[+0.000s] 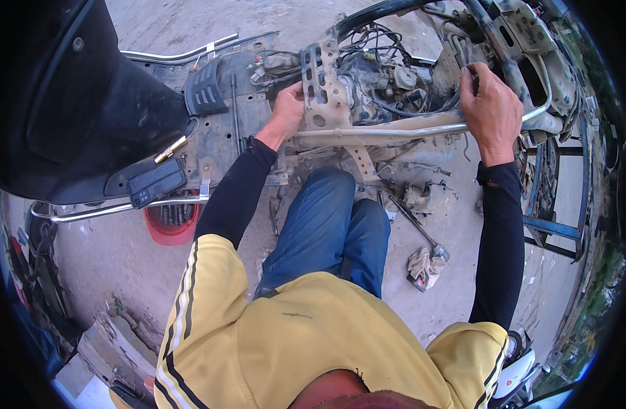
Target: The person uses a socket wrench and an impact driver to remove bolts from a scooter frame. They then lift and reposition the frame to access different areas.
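A scooter frame stripped of its covers stretches across the view, with a perforated metal bracket point(321, 85) standing over its middle. My left hand point(286, 117) reaches in at the bracket's left side, and its fingertips are hidden behind the metal. Beyond the bracket lies the dirty engine point(395, 82) with loose black wires point(378, 44) above it. My right hand point(491, 112) is over the right part of the frame, above the silver side tube point(429, 129). Its fingers are curled in and pinched together near a black hose; what they hold is too small to make out.
On the footboard rest a black phone-like device point(156, 183), a brass-coloured cylinder point(170, 149) and a long thin rod point(235, 105). A red bowl point(170, 232) of dark parts stands below. A long-handled tool point(418, 225) and a rag point(425, 267) lie on the ground. A blue metal stand point(555, 227) is at right.
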Demonstrator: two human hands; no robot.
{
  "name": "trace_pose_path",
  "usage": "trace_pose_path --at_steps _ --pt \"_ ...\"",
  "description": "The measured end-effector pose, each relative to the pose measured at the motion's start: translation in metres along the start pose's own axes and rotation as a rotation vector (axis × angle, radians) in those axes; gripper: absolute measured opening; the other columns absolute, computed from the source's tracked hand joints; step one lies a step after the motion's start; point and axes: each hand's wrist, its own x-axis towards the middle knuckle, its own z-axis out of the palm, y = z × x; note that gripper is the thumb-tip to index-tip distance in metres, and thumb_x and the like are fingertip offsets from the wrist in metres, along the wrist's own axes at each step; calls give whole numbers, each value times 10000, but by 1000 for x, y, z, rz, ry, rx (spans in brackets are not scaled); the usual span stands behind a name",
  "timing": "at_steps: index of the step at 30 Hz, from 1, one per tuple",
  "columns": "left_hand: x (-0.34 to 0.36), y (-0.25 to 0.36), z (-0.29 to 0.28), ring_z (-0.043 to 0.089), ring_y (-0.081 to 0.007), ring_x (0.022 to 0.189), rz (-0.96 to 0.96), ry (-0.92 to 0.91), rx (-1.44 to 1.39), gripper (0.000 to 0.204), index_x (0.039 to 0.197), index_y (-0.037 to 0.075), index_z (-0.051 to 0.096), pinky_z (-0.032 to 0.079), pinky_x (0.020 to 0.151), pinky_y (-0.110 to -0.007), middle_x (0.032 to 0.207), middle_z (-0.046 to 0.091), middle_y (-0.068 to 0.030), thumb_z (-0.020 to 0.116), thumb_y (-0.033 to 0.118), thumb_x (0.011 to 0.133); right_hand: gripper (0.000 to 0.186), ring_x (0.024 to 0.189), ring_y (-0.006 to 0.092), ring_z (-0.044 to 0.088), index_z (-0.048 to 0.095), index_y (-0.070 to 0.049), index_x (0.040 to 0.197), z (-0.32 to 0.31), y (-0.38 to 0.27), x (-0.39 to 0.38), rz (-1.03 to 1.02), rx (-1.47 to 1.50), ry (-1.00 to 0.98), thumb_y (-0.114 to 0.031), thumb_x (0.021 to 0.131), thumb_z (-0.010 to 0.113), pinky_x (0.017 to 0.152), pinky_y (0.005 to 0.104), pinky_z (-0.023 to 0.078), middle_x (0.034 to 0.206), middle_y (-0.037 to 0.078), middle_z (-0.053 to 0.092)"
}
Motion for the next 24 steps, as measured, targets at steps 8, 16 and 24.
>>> trace_pose_path --at_steps 8,16,24 --pt "-2 2 12 694 -116 1012 107 96 -58 351 1256 11 719 586 923 -300 1162 745 -47 742 -53 912 167 756 339 721 667 -110 942 0 0 0 2 0 -4 -271 984 648 649 448 554 831 103 737" --pt "-4 6 15 690 -102 981 74 64 -103 357 1259 14 720 580 890 -286 1137 753 -39 772 -10 907 169 764 341 725 658 -107 925 1 2 -1 11 8 -13 -265 982 641 647 450 558 832 108 736" --pt "-3 4 2 688 -110 1005 10 -5 -53 347 1250 20 722 578 919 -297 1143 750 -41 775 -7 908 189 753 347 725 652 -101 913 1 3 -1 3 5 -7 -276 984 638 652 452 569 833 107 738"
